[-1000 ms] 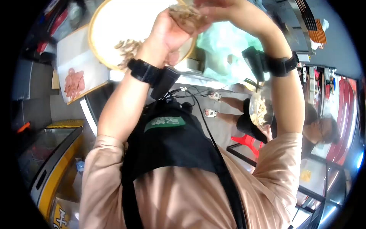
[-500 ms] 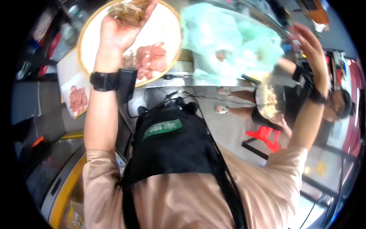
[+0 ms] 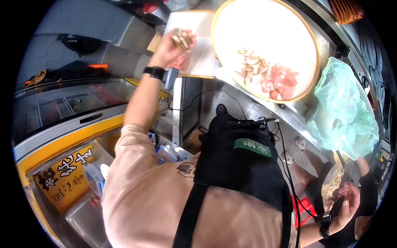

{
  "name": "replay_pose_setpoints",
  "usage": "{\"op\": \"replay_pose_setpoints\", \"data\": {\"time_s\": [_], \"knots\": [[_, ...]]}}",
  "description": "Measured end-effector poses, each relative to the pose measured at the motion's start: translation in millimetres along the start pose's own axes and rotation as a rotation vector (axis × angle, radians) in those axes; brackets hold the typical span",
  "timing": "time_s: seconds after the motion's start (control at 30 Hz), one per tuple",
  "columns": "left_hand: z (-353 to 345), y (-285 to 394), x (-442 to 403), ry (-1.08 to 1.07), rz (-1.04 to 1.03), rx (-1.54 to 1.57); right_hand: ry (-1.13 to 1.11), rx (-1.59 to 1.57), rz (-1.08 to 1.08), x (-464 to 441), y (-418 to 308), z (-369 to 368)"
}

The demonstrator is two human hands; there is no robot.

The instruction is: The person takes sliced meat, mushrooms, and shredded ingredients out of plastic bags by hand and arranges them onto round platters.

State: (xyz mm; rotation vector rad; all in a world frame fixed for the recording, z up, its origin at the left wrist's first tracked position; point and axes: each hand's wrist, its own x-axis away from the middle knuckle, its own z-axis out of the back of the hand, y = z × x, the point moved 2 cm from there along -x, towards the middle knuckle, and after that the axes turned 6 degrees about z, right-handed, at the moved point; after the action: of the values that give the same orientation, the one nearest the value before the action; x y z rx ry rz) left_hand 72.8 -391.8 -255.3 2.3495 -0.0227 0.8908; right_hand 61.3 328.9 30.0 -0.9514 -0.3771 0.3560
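My left hand [image 3: 167, 51] is closed around a bunch of brownish, pale-edged slices [image 3: 181, 39] that look like mushroom. It is over a rectangular white tray [image 3: 204, 53], where pink meat pieces [image 3: 182, 63] lie partly hidden by the hand. To the right, a round white tray [image 3: 264, 25] with a yellowish rim carries similar slices [image 3: 252, 66] and a heap of pink meat pieces [image 3: 281, 82]. My right hand [image 3: 349, 202] is at the lower right with fingers apart and nothing in it, in front of a co-worker.
A pale green plastic bag [image 3: 345, 107] lies on the metal counter's right end. Near it, a co-worker [image 3: 368, 190] has a clear container of pale strips [image 3: 335, 184]. A yellow-trimmed freezer [image 3: 78, 128] stands at left. A red stool [image 3: 304, 208] and black cables [image 3: 285, 165] are below.
My view has turned left. My left hand has moved with the slices from over the round tray to the rectangular one. My right hand has come lower, away from the green bag.
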Motion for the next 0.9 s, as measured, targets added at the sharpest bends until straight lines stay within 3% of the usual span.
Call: {"op": "replay_pose_setpoints", "data": {"time_s": [0.03,0.17,0.23,0.37,0.43,0.5,0.53,0.57,0.63,0.7,0.8,0.9], "knots": [[27,-18,-21,-0.07,0.086,-0.004,0.017,-0.004,0.006,-2,1,-1],[77,-83,-74,0.063,0.218,-0.2,0.077,-0.091,-0.014,-2,1,-5],[37,-92,-46,0.181,0.184,-0.368,0.084,-0.087,-0.034,-5,-5,-13],[36,-92,-46,0.231,0.159,-0.732,0.05,-0.005,-0.073,-6,-8,-17],[41,-87,-51,0.146,0.16,-0.846,0.074,0.021,-0.058,-9,-12,-26],[40,-80,-49,0.144,0.1,-1.567,0.08,0.011,-0.046,-7,-8,-27],[48,-82,-55,0.149,-0.031,-1.761,0.063,0.01,-0.051,-6,-7,-28],[51,-85,-55,0.151,-0.036,-1.761,0.044,0.008,-0.058,-5,-6,-28],[42,-92,-43,0.307,-0.256,-1.769,0.05,0.027,-0.064,-5,-7,-34],[35,-100,-40,0.228,-0.32,-1.674,0.055,0.047,-0.07,-4,-8,-38],[34,-116,-44,0.099,-0.602,-1.939,0.122,0.049,-0.084,-5,-10,-42],[44,-120,-50,0.179,-0.531,-1.723,0.11,0.076,-0.038,-6,-19,-39]]}}
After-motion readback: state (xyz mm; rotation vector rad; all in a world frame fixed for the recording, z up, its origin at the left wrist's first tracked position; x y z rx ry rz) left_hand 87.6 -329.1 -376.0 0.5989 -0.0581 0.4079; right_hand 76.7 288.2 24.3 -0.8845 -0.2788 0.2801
